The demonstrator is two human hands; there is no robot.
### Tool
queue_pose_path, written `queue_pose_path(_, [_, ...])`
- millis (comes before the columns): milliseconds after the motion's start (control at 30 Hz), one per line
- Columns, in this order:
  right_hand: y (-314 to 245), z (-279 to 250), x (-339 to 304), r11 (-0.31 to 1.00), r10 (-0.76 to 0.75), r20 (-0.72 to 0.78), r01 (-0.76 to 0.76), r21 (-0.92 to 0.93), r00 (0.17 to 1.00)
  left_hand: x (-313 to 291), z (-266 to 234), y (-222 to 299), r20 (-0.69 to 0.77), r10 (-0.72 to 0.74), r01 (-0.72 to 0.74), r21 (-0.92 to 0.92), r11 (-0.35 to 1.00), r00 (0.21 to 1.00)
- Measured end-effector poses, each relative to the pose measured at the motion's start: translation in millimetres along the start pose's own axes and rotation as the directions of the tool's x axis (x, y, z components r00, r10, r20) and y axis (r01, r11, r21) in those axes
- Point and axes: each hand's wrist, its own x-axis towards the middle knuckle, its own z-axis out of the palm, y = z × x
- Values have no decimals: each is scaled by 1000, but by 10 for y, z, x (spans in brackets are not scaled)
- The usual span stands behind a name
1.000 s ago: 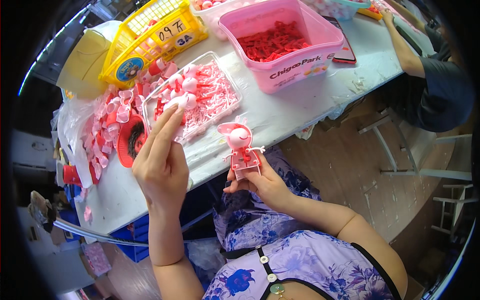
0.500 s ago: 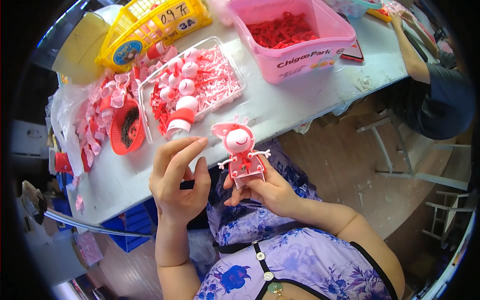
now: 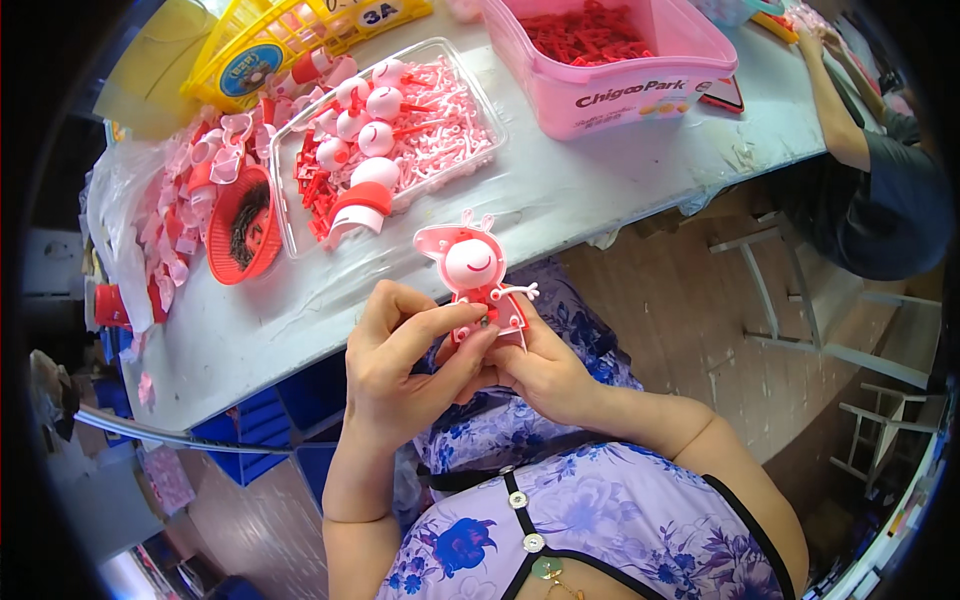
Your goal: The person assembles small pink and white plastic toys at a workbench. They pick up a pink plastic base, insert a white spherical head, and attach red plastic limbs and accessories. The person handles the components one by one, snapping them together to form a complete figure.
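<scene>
Above my lap, a pig-shaped toy figure [image 3: 468, 265] stands upright, with a pink shell, two small ears, a round pale face piece and a red body. My right hand [image 3: 550, 370] grips it closed around its lower end. Closed in a pinch, my left hand [image 3: 405, 355] presses thumb and fingertips on the figure's body front. Those fingers cover one of its thin arms; the other arm [image 3: 517, 291] sticks out to the right. Whether a small part sits between the left fingertips cannot be seen.
A clear tray [image 3: 495, 150] holds white balls and small pink and red parts. Left of it are a red basket [image 3: 222, 262] and heaped pink pieces [image 3: 175, 225]. Behind stand a yellow basket [image 3: 300, 55] and a pink tub [image 3: 610, 95]. Another person [image 3: 890, 190] works at right, near stools [image 3: 800, 290].
My left hand has moved right and slightly down from beside the figure, and its parted fingers have closed on the figure's body. The right hand keeps its grip. The whole view has shifted slightly.
</scene>
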Motion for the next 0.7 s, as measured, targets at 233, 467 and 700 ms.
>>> queue_pose_path(233, [39,-50,25,1000,4,40,-4,5,999,3,-1,21,25,-29,29,7,1000,999])
queue_pose_path(467, [-16,-104,19,986,-41,240,0,168,970,10,-19,31,33,-51,53,-35,998,998])
queue_pose_path(700, [-168,-154,36,982,41,307,-95,161,951,22,-33,43,44,-55,57,-48,997,998])
